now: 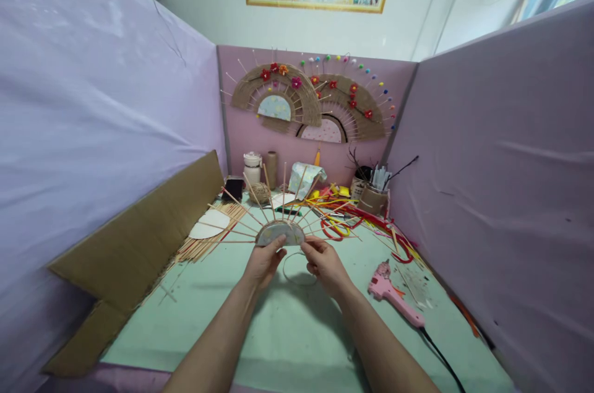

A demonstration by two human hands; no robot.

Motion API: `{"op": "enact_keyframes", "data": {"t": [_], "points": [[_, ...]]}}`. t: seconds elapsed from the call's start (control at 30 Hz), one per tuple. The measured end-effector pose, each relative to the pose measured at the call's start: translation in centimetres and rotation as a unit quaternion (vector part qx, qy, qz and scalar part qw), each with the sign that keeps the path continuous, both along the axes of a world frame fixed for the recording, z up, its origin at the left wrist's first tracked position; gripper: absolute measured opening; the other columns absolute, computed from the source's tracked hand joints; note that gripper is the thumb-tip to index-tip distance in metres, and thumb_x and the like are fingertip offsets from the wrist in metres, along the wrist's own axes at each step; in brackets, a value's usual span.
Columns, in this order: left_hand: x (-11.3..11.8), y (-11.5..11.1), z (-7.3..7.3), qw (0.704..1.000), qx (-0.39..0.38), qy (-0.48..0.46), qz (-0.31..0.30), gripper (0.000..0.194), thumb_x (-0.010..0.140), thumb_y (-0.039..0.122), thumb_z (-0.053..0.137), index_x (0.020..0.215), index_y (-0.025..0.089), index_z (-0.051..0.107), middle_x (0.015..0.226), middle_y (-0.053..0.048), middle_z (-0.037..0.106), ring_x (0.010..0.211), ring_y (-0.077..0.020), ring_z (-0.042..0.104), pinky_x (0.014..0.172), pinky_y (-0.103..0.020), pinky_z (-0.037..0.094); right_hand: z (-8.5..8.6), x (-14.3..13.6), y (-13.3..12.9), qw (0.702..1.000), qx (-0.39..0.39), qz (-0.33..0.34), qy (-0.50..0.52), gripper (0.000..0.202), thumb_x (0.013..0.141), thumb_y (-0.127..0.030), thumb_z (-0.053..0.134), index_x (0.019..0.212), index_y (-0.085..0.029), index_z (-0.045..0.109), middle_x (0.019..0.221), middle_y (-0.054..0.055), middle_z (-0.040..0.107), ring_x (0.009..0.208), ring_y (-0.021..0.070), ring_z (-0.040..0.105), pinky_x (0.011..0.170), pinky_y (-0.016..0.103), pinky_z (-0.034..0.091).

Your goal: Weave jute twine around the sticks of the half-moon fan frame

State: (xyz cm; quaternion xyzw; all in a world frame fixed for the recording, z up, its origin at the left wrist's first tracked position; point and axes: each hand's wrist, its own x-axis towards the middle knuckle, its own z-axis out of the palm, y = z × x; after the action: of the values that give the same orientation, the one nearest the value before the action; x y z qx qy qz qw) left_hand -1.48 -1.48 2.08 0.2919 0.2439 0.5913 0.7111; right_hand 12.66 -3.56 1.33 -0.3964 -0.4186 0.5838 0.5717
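Note:
A half-round, cloth-covered fan base (290, 234) with thin wooden sticks fanning out from its curved edge is held up over the middle of the table. My left hand (266, 262) grips its lower left, thumb on the front face. At the lower right corner, my right hand (323, 260) is closed with thumb and forefinger pinched together, seemingly on a thin cord at the edge. Below and between the hands hangs or lies a loop of that pale cord (299, 285). Whether it touches the table I cannot tell.
A pink glue gun (394, 297) lies right, its black cable running forward. Behind are scissors (335, 230), a twine ball (259, 193) and coloured pipe cleaners. Wooden sticks (199, 249) and cardboard (139, 244) are left. Two decorated fans (304, 99) hang on the back panel.

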Motion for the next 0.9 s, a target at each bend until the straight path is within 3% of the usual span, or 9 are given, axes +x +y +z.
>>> {"op": "enact_keyframes", "data": {"t": [0.07,0.13,0.33,0.47,0.63,0.9], "points": [[-0.2,0.0,0.2,1.0,0.018,-0.017,-0.016,0.03,0.063,0.015,0.076,0.088,0.019,0.062,0.085,0.0,0.067,0.081,-0.0128,0.061,0.074,-0.028,0.049,0.0,0.0,-0.1,1.0,-0.002,0.006,-0.007,0.035,0.062,-0.04,0.073,0.087,-0.016,0.064,0.049,-0.01,0.033,0.04,0.0028,0.019,0.035,0.017,0.016],[-0.5,0.0,0.3,0.998,0.038,-0.048,-0.026,0.028,0.066,0.014,0.073,0.091,0.02,0.063,0.091,0.0,0.068,0.092,-0.0161,0.061,0.087,-0.038,0.046,-0.1,0.1,-0.1,1.0,-0.01,0.0,-0.029,0.037,0.063,-0.042,0.072,0.088,-0.017,0.064,0.048,-0.011,0.033,0.038,0.003,0.021,0.035,0.017,0.017],[-1.3,0.5,0.3,0.995,0.047,-0.084,0.0,0.023,0.065,0.013,0.074,0.085,0.017,0.065,0.094,-0.003,0.07,0.104,-0.0222,0.059,0.095,-0.047,0.042,-0.5,0.8,0.3,0.995,-0.02,-0.079,-0.058,0.029,0.063,-0.043,0.071,0.073,-0.017,0.061,0.044,-0.011,0.031,0.034,0.0027,0.021,0.033,0.019,0.015],[-1.3,0.6,0.4,0.995,0.031,-0.09,-0.006,0.023,0.064,0.01,0.074,0.085,0.016,0.066,0.091,-0.004,0.071,0.098,-0.0215,0.063,0.092,-0.042,0.047,-0.4,1.1,0.6,0.993,0.002,-0.113,-0.019,0.032,0.062,-0.045,0.071,0.071,-0.017,0.059,0.043,-0.011,0.029,0.035,0.0031,0.02,0.034,0.019,0.014],[-1.1,0.7,0.2,0.993,-0.007,-0.108,0.049,0.023,0.058,0.001,0.075,0.076,0.014,0.067,0.084,-0.003,0.071,0.083,-0.0159,0.066,0.085,-0.03,0.052,0.3,1.1,0.4,0.992,0.017,-0.119,0.04,0.032,0.06,-0.043,0.074,0.07,-0.018,0.056,0.044,-0.011,0.027,0.039,0.0036,0.02,0.036,0.019,0.015],[-1.4,0.8,0.0,0.994,0.04,-0.096,0.032,0.026,0.058,0.012,0.079,0.082,0.016,0.069,0.09,-0.004,0.071,0.088,-0.0169,0.064,0.081,-0.03,0.051,0.7,1.2,0.1,0.987,0.055,-0.1,0.111,0.027,0.063,-0.037,0.073,0.069,-0.018,0.054,0.045,-0.012,0.023,0.04,0.0043,0.016,0.038,0.019,0.013]]}}
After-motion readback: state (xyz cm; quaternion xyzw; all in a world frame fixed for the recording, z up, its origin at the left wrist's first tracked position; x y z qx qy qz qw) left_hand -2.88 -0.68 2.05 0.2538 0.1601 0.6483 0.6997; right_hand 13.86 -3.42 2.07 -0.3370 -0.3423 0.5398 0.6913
